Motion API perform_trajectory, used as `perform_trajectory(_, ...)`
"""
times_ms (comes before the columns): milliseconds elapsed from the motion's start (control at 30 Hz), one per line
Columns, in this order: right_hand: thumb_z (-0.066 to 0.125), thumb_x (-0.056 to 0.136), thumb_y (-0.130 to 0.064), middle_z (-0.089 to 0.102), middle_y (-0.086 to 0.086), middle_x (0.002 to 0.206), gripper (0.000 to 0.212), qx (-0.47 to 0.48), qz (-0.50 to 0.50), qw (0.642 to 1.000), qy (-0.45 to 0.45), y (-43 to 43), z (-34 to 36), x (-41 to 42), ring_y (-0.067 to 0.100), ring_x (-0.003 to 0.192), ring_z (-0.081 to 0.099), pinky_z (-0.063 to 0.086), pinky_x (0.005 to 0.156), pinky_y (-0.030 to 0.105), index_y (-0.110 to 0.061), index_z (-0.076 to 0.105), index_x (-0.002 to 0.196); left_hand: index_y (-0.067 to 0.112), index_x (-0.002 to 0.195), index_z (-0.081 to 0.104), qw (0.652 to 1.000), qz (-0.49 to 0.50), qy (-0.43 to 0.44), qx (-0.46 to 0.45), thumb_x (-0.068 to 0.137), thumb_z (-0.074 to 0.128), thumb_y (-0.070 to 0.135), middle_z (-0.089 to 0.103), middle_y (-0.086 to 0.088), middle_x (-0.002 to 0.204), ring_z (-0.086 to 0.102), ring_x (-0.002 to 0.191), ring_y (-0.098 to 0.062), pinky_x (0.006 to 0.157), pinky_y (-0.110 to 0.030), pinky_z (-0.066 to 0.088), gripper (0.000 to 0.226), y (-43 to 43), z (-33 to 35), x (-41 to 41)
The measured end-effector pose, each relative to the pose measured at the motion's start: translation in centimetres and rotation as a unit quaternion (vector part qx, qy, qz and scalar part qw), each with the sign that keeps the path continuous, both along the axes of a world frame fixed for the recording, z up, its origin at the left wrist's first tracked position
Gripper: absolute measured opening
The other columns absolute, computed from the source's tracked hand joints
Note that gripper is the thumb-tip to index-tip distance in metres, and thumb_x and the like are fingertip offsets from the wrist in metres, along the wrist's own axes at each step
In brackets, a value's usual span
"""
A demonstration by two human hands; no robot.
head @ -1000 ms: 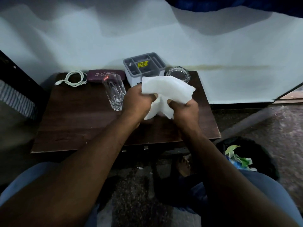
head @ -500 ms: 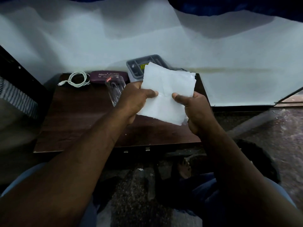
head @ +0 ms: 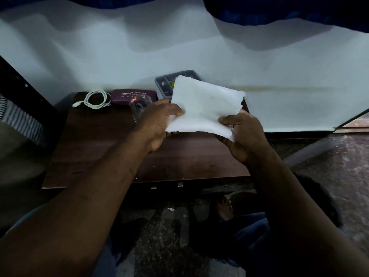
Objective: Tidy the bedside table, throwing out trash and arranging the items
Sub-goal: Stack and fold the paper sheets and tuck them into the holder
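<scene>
A white paper tissue (head: 203, 104) is held flat above the dark wooden bedside table (head: 95, 148). My left hand (head: 159, 122) pinches its left edge and my right hand (head: 243, 134) pinches its lower right corner. Behind my left hand stands a clear drinking glass (head: 137, 106), mostly hidden. At the back of the table lie a coiled white cable (head: 95, 98) and a maroon spectacle case (head: 131, 95). A grey compartment organiser (head: 165, 84) stands behind the tissue, partly covered by it.
A white sheet-covered bed side (head: 199, 47) rises right behind the table. A dark bin (head: 317, 196) sits on the floor at the right, mostly hidden by my right arm. A striped cloth (head: 22, 120) hangs at the left. Speckled floor lies below the table's front edge.
The crumpled tissue has been opened out between both hands, then folded shorter and held lower. The hands have spread apart along its edges.
</scene>
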State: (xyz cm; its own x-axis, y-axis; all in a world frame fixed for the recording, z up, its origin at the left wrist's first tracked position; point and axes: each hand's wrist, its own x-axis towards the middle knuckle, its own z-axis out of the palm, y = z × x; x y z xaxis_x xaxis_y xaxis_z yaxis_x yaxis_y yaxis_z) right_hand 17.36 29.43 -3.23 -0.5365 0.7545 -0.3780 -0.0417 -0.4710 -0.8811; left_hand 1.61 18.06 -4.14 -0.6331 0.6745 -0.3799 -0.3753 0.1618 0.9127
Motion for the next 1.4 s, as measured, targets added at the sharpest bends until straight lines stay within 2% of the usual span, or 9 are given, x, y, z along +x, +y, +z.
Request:
perform_trajectory(100,0.053,0.093,0.016,0.076,0.005,0.090,0.034,0.005,0.015,1.000,0.009,0.0,0.0,0.0,0.020,0.077,0.075,0.063,0.062,0.031,-0.013,0.069,0.097,0.011,0.101,0.068,0.999,-0.018,-0.015,0.030,0.090,0.057,0.001,0.075,-0.006,0.088,0.071,0.066,-0.022,0.050,-0.025,0.052,0.018,-0.3,0.3,-0.2)
perform_trajectory(300,0.047,0.096,0.011,0.079,0.004,0.081,0.035,0.003,0.045,0.999,0.015,-0.1,0.4,-0.2,0.015,0.063,0.073,0.054,0.053,0.021,-0.011,0.065,0.076,0.017,0.085,0.065,0.993,-0.036,-0.088,0.072,0.100,0.038,0.020,0.073,-0.005,0.080,0.072,0.064,-0.020,0.052,-0.024,0.056,0.030,-1.0,0.8,-0.7)
perform_trajectory(500,0.037,0.090,0.018,0.074,0.017,0.106,0.039,0.044,0.041,0.998,-0.002,-0.5,0.9,-1.0,0.028,0.089,0.071,0.058,0.060,0.027,-0.009,0.060,0.074,0.015,0.081,0.065,0.990,-0.021,-0.132,0.041,0.095,0.053,0.055,0.077,-0.013,0.088,0.076,0.069,-0.030,0.058,-0.034,0.062,0.044,-1.7,1.0,-1.7)
perform_trajectory(600,0.033,0.085,0.022,0.073,0.017,0.105,0.043,0.074,0.032,0.996,-0.023,-0.6,1.0,-1.2,0.031,0.091,0.070,0.060,0.060,0.031,-0.008,0.062,0.073,0.018,0.086,0.062,0.996,-0.025,-0.084,0.020,0.094,0.069,0.017,0.075,-0.007,0.084,0.075,0.065,-0.021,0.052,-0.029,0.060,0.011,-1.5,0.8,-1.2)
perform_trajectory(667,0.038,0.089,0.019,0.073,0.015,0.103,0.041,0.077,0.007,0.996,-0.035,-0.5,1.0,-1.4,0.030,0.090,0.069,0.060,0.063,0.033,-0.009,0.067,0.081,0.018,0.086,0.064,0.999,-0.005,-0.045,0.015,0.088,0.068,-0.004,0.072,-0.004,0.085,0.071,0.065,-0.017,0.049,-0.025,0.056,0.022,-1.4,0.4,-1.1)
perform_trajectory(767,0.052,0.104,-0.005,0.076,0.012,0.106,0.018,0.021,-0.029,0.999,-0.023,-0.3,0.7,-1.8,0.025,0.086,0.074,0.061,0.064,0.032,-0.008,0.068,0.114,0.020,0.089,0.068,0.999,0.031,-0.013,0.021,0.086,0.069,-0.007,0.073,-0.002,0.093,0.070,0.071,-0.016,0.049,-0.024,0.055,0.027,-1.4,0.3,-1.3)
perform_trajectory(967,0.060,0.098,-0.059,0.080,0.006,0.112,0.053,-0.089,0.027,0.995,0.025,-1.4,-0.2,-3.2,0.022,0.097,0.078,0.063,0.086,0.035,-0.015,0.070,0.126,0.021,0.106,0.068,0.993,0.105,-0.021,0.041,0.088,0.070,-0.005,0.074,-0.004,0.103,0.070,0.078,-0.022,0.064,-0.031,0.052,0.031,-1.4,-0.1,-2.0)
perform_trajectory(1167,0.075,0.092,-0.005,0.079,0.008,0.112,0.029,-0.012,-0.017,1.000,-0.004,-2.4,-0.3,-4.9,0.026,0.101,0.077,0.062,0.083,0.038,-0.010,0.068,0.119,0.014,0.113,0.073,0.998,0.049,-0.029,-0.004,0.084,0.072,-0.002,0.080,-0.005,0.102,0.075,0.083,-0.021,0.056,-0.028,0.057,0.033,-2.0,-0.1,-2.3)
perform_trajectory(1400,0.073,0.091,0.002,0.077,0.015,0.115,0.032,0.085,-0.028,0.996,0.017,-2.4,1.0,-6.0,0.032,0.105,0.076,0.064,0.091,0.050,-0.001,0.065,0.122,0.020,0.114,0.073,0.990,-0.131,-0.017,-0.039,0.087,0.077,0.015,0.081,0.000,0.098,0.076,0.077,-0.015,0.075,-0.035,0.062,0.028,-3.7,-0.1,-2.8)
